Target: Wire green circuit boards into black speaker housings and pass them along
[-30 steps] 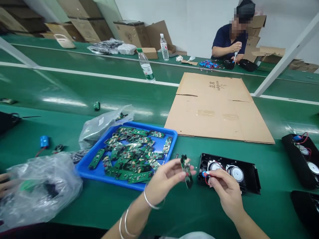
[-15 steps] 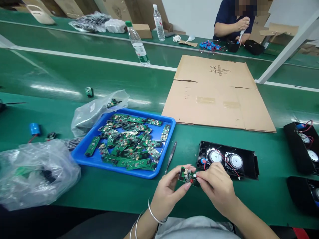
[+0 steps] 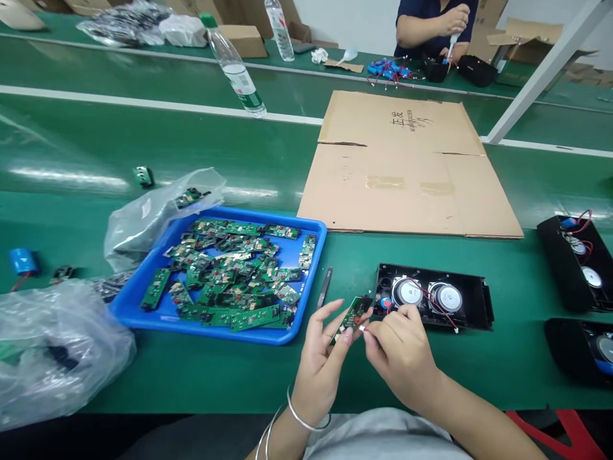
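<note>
My left hand [image 3: 322, 354] grips a green circuit board [image 3: 353, 315] by its edges, tilted up in front of me. Close against it, my right hand [image 3: 402, 354] pinches a small white plug connector [image 3: 363, 328] between thumb and fingertips. The plug is beside the board's edge; I cannot tell whether they touch. Just beyond the right hand lies a black speaker housing [image 3: 472, 300] with two round speakers and red wires. One loose wire ends in a white plug at its front edge. Tweezers [image 3: 325, 287] lie left of the housing.
A blue tray [image 3: 318, 255] heaped with circuit boards stands left of my hands. Plastic bags [image 3: 62, 358] lie beyond it. Flattened cardboard [image 3: 407, 204] covers the table ahead. More speaker housings [image 3: 569, 275] sit at right. A person [image 3: 433, 29] works across the bench, near a water bottle [image 3: 237, 73].
The board has turned steeper in my left hand, and its fingers have spread more. My right hand has shifted slightly left with the plug, which now sits off the board's edge. The view has shifted.
</note>
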`<state>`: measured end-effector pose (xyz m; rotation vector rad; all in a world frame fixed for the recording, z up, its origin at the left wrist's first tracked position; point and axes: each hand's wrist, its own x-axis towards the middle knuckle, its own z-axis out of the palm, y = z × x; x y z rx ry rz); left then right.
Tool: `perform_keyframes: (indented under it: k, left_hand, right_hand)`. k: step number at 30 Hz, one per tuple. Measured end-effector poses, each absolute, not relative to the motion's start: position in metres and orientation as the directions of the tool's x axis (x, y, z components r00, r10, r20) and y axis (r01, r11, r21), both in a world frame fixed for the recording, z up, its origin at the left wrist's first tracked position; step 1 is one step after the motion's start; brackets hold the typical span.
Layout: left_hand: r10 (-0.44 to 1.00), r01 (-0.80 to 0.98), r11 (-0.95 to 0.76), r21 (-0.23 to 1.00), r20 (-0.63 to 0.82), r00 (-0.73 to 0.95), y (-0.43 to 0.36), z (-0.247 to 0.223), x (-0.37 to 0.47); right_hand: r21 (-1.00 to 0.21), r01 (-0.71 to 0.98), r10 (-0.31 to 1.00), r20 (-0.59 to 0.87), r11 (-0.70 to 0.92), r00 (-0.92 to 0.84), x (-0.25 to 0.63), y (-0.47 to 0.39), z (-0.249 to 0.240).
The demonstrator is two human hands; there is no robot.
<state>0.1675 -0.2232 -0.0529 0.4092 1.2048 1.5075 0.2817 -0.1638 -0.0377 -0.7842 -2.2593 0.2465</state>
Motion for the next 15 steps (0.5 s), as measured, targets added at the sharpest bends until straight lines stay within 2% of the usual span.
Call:
perform_keyframes:
  k: [9,11,15]
  left_hand:
    - [0.902,-0.289,0.145,0.946,-0.246,-0.356,-0.2275,-0.0587,0.1694]
    - [0.911,-0.308,0.125,0.943,-0.232,-0.342,-0.2277,-0.0589,0.1699]
    - [0.908,-0.503,0.067,0.861,-0.262,-0.328,-0.2259,-0.0598,0.1722]
  right_hand:
    - [-0.377,0.475,0.601,0.590,0.795,-0.538,0.2786,-0.1628,-0.0409]
    - [-0.383,0.469,0.602,0.589,0.795,-0.539,0.2781,-0.1634,-0.0416]
    - [-0.455,0.460,0.646,0.568,0.762,-0.510,0.2766,-0.1653,-0.0440]
